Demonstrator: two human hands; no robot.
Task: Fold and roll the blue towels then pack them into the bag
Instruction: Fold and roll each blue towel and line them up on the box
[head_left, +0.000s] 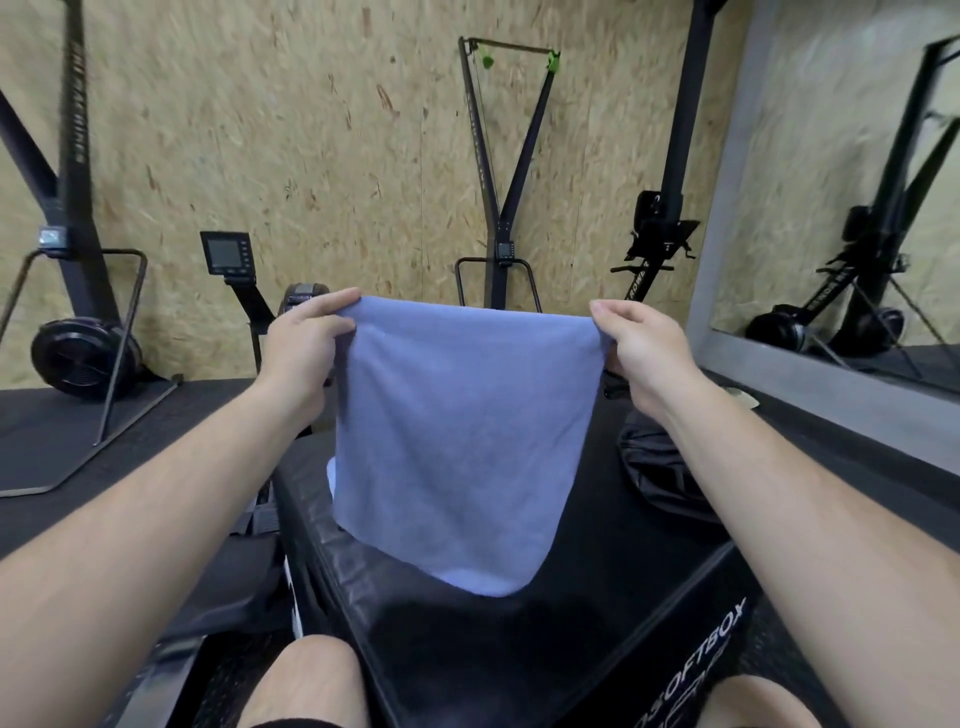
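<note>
A blue towel (462, 441) hangs in the air in front of me, folded over along its top edge. My left hand (304, 345) pinches its upper left corner. Its upper right corner is pinched by my right hand (641, 353). The towel's lower end touches the top of a black soft box (597, 597). A paler bit of towel (331, 475) peeks out behind the hanging one at its left. A dark bag (654, 467) lies on the box at the right, partly hidden by my right forearm.
Black exercise machines stand along the chipboard wall: one at the far left (78, 332), a monitor on a stalk (227, 254), a tall frame at centre (498, 208). A large mirror (857, 208) leans at the right. My knees (306, 680) are against the box's near side.
</note>
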